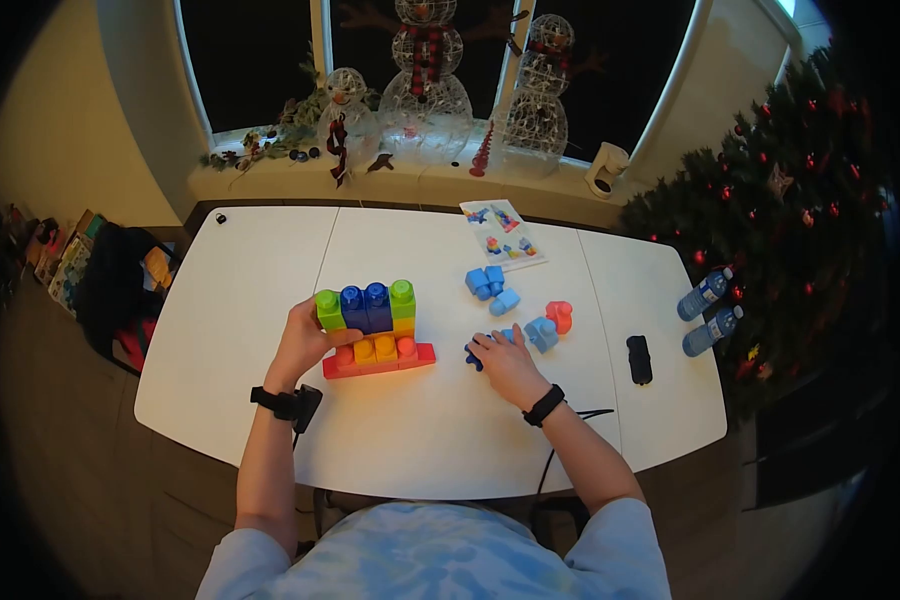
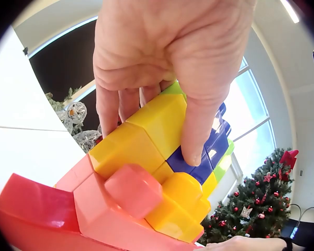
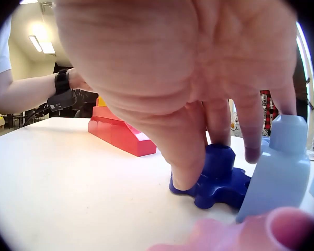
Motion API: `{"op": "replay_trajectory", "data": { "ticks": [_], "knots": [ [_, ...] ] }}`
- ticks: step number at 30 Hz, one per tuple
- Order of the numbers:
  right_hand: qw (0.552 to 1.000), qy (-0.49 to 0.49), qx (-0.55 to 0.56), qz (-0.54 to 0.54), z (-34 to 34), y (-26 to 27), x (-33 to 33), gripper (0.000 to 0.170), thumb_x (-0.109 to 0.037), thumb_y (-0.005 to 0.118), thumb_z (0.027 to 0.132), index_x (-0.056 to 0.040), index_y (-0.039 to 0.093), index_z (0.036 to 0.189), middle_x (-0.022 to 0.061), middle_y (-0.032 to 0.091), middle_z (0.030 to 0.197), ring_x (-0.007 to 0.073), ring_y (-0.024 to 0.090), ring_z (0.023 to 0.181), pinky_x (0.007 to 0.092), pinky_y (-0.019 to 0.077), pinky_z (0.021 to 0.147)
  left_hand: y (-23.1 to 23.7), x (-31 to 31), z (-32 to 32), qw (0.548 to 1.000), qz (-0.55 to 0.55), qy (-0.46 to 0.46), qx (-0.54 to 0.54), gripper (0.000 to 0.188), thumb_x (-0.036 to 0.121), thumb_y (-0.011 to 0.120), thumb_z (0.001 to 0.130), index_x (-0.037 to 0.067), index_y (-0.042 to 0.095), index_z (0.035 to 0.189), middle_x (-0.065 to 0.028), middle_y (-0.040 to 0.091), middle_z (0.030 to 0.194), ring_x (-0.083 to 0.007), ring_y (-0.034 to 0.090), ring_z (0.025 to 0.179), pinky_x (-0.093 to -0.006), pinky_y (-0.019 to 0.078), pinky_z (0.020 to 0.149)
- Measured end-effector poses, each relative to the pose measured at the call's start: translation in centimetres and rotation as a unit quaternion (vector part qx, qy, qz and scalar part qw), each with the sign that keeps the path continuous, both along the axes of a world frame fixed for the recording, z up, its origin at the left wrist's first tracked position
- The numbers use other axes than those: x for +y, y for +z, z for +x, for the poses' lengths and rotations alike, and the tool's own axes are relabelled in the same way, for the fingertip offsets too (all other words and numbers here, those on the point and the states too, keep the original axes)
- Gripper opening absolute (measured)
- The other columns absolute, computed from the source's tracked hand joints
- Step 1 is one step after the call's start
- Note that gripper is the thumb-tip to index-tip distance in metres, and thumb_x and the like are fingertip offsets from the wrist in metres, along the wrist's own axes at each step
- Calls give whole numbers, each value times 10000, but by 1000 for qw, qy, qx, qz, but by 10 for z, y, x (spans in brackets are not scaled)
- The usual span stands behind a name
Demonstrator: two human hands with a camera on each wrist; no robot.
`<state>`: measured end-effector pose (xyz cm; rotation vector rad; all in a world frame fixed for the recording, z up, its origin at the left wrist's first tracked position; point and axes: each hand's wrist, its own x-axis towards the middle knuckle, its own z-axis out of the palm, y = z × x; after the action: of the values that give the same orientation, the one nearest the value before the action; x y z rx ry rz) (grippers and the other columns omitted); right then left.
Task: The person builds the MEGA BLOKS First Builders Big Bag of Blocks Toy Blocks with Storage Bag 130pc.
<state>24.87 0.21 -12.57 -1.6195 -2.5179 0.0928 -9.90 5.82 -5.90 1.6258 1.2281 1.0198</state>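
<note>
My left hand (image 1: 305, 342) grips one end of a structure of toy building blocks (image 1: 375, 322), its thumb on the near face and its fingers behind. A red base (image 1: 383, 362) carries orange, yellow and pink blocks, with dark blue (image 2: 204, 151) and green ones on top. To the right, my right hand (image 1: 510, 368) reaches down over the table. Its thumb and a fingertip pinch a dark blue gear-shaped block (image 3: 217, 183) with one stud, lying flat. Beside it stands a light blue block (image 3: 282, 162), near the other fingers. A pink block (image 3: 240, 230) is close by.
Several light blue blocks (image 1: 490, 285) lie farther back on the white table (image 1: 450, 430), before a picture sheet (image 1: 505, 235). A black case (image 1: 639, 360) and two water bottles (image 1: 712, 330) are at right. A decorated tree (image 1: 770, 200) stands beyond them.
</note>
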Motion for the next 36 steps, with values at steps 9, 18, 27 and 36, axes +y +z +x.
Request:
{"op": "replay_trajectory", "data": {
  "ticks": [9,18,27,36],
  "knots": [
    [976,-55,178,-113,34,81,15,364,-116,758,858,-50,723,1214,140,697,1290,334,651,1182,483,491,1057,3,5,14,999,33,-39,-17,594,-20,895,740,1,613,1263,-82,723,1128,-195,701,1021,-351,572,963],
    [975,-177,137,-12,87,111,85,428,-173,787,831,-38,719,1232,179,705,1250,362,648,1180,439,512,1029,-11,-5,-10,999,26,-20,-11,713,-11,898,744,-5,553,1368,-129,707,1268,-248,692,1176,-395,538,1075],
    [989,-98,77,-74,43,48,154,674,-314,828,801,-109,621,1409,237,635,1329,379,554,1313,436,456,1113,-10,-7,-15,1000,6,-3,-18,626,5,873,785,1,600,1348,-137,713,1262,-251,683,1196,-396,540,1080],
    [992,-95,-36,-72,2,4,174,394,-252,801,740,-91,738,1094,152,689,1215,324,642,1177,426,536,1004,-16,-9,-10,999,26,-16,-36,658,11,867,794,16,587,1389,-136,704,1285,-252,678,1202,-401,538,1084]
  ]
}}
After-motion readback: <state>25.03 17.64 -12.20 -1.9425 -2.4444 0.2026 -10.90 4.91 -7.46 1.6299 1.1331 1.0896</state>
